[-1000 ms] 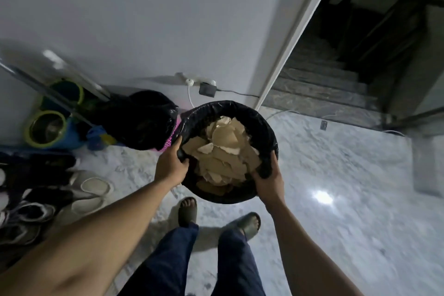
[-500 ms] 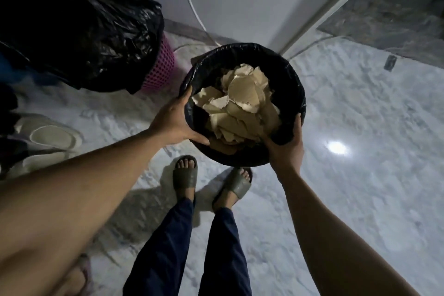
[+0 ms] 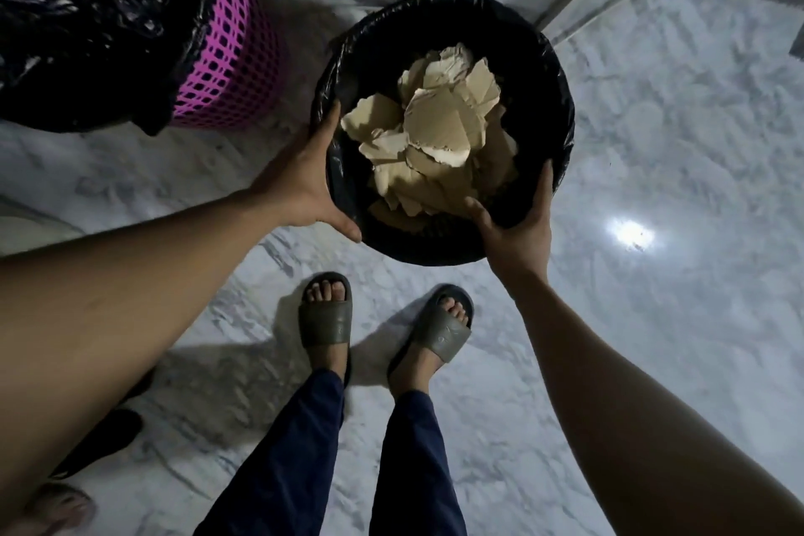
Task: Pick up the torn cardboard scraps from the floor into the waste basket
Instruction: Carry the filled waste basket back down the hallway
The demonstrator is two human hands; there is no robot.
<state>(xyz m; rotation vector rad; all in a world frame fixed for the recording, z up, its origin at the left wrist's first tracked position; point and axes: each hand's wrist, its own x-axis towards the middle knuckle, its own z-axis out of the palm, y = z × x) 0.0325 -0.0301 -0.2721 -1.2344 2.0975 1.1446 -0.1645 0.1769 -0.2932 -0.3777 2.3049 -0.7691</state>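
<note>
- Two hands hold the waste basket (image 3: 559,109) between them, out ahead of the person's feet and over the pale marble floor (image 3: 652,361); its base is hidden, so I cannot tell whether it touches the floor.
- Round and lined with a black plastic bag, the basket stands upright, its mouth opening straight up toward the camera.
- Left hand (image 3: 300,187): cupped on the outer wall at the basket's left side, forefinger lying up along the rim, thumb spread along the near edge.
- Right hand (image 3: 517,231): grips the near-right rim, thumb hooked inside against the liner, fingers curled round the outside.
- Torn cardboard scraps (image 3: 439,131) are heaped inside the basket, the flat tan pieces overlapping at mixed angles.
- Just left of it stands a pink lattice basket (image 3: 226,57), draped in a crumpled black bag (image 3: 87,13).
- Grey-green sandals (image 3: 325,313) are on both feet; a faint mark on the right strap is too dim to read.
</note>
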